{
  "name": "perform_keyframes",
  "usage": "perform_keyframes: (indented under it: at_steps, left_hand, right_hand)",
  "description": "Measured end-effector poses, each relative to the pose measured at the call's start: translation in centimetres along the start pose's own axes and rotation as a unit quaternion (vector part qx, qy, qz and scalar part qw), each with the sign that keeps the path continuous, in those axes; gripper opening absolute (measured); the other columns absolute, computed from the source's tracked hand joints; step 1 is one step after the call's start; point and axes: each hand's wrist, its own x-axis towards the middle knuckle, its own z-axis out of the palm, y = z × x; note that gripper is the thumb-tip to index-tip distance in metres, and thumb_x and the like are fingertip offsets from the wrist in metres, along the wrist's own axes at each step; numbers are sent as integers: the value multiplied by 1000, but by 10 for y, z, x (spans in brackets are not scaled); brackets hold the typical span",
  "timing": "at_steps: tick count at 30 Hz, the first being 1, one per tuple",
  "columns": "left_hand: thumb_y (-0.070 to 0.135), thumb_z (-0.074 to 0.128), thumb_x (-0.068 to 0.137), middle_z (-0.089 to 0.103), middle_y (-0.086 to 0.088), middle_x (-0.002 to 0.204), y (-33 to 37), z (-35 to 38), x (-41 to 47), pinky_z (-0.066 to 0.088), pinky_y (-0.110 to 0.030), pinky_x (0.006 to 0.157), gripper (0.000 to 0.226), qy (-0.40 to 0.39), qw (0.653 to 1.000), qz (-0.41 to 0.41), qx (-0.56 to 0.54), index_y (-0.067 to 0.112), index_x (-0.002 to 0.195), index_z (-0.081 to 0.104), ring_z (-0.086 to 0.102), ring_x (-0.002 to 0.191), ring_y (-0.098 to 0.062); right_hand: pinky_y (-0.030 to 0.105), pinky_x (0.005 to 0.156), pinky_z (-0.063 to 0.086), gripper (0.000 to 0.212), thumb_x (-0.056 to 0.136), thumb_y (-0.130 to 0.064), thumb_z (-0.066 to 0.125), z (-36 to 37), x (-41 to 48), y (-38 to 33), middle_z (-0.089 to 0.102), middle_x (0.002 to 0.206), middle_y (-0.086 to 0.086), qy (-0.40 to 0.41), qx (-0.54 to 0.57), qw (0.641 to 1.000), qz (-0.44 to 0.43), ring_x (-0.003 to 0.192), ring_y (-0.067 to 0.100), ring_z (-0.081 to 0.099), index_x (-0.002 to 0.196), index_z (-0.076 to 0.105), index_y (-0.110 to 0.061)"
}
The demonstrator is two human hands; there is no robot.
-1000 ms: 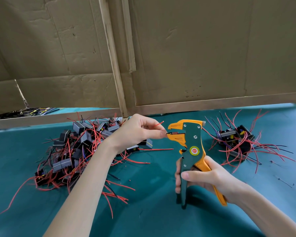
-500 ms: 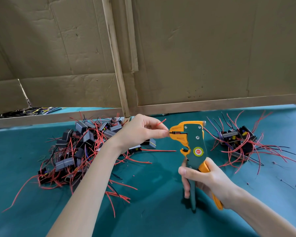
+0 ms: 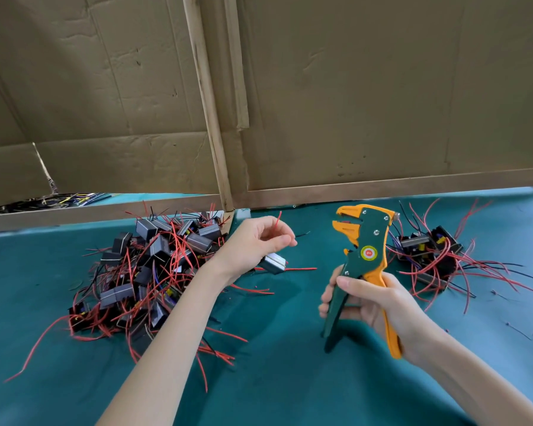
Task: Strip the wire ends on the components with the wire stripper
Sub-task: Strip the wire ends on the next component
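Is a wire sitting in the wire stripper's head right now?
No: the wire stripper has nothing in its head, and the left hand holds the component and its wires apart from it.

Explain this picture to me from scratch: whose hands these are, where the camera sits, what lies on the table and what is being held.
There is no machine here: a person works with bare hands, and the single camera is worn on their head, looking forward and down. The left hand pinches a thin red wire between its fingertips. A small grey component sits just under that hand, though whether it hangs from that wire is unclear. The right hand grips a green and orange wire stripper upright by its handles, its jaws open and apart from the wire. On the teal table cover lie a large pile of components with red wires at the left and a smaller pile at the right. Cardboard walls stand behind.
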Motion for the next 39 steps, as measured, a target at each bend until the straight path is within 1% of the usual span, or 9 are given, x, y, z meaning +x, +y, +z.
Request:
perform_keyframes:
  at_steps: [3, 5, 8, 12, 17, 20, 24, 29, 39]
  left_hand:
    - [5, 45, 100, 68, -7, 98, -11, 9, 2, 45, -12, 73, 19, -4, 998, -36, 41, 8, 101, 64, 57, 80, -7]
    - [7, 41, 101, 67, -1, 93, -16, 17, 2, 44, -13, 74, 25, -7, 996, -50, 69, 10, 102, 67, 55, 77, -8]
    - [9, 41, 102, 56, 9, 78, -18, 26, 1, 43, -18, 75, 29, 12, 994, -27, 105, 16, 101, 69, 55, 73, -5]
    - [11, 45, 100, 50, 2, 81, -13, 27, 5, 42, -27, 83, 26, 83, 991, 12, 101, 19, 111, 68, 57, 74, -8]
    - [5, 54, 95, 62, 14, 81, 0, 18, 5, 43, -10, 67, 25, 99, 992, 69, 46, 25, 93, 68, 53, 63, 3]
    - [8, 56, 94, 67, 7, 86, 7, 17, 3, 48, -16, 69, 21, 93, 992, 76, 37, 25, 89, 67, 55, 72, 1]
    - [12, 59, 94, 73, -8, 95, 16, 16, -1, 52, -27, 72, 16, 69, 993, 87, 48, 22, 93, 71, 64, 79, -20]
    - [12, 64, 91, 72, -3, 81, 21, 10, -4, 52, -20, 65, 10, 49, 993, 80, 74, 15, 92, 73, 61, 60, -8]
    - [11, 65, 90, 66, 3, 71, 23, 14, -4, 50, -19, 63, 10, 43, 993, 89, 69, 18, 85, 71, 64, 58, -13]
  right_hand:
    - [44, 66, 58, 22, 64, -14, 80, -4, 2, -2, 66, 81, 28, 22, 17, 1000, 10, 72, 43, 68, 81, 72, -2]
    - [44, 65, 58, 22, 64, -11, 79, -5, 3, -3, 66, 81, 28, 29, 19, 999, 10, 72, 43, 68, 82, 71, -1]
    - [44, 65, 58, 25, 69, -13, 72, -5, 3, -4, 65, 80, 29, 28, 15, 999, 12, 71, 44, 68, 86, 67, 4]
    - [44, 65, 58, 20, 70, -2, 76, -4, 1, -5, 65, 80, 29, 4, -9, 1000, 17, 71, 44, 68, 87, 67, 4]
    - [45, 69, 57, 12, 73, -12, 70, -2, -1, -4, 65, 81, 28, -42, -9, 999, 32, 74, 45, 67, 83, 72, -5]
    - [46, 71, 57, 13, 74, -14, 72, -2, -2, -3, 66, 82, 28, -60, -15, 998, 34, 76, 45, 67, 85, 73, -6]
    - [47, 71, 57, 21, 69, -19, 78, -2, -1, -4, 66, 82, 27, -64, -14, 997, 30, 76, 45, 67, 86, 73, -6]
    - [48, 72, 57, 17, 75, -15, 75, -6, -1, -7, 66, 83, 27, -74, -19, 997, 17, 77, 45, 67, 88, 72, -6]
    - [45, 71, 57, 13, 78, -12, 69, -5, -3, -9, 65, 83, 27, -84, -25, 996, 13, 76, 44, 67, 88, 72, -6]
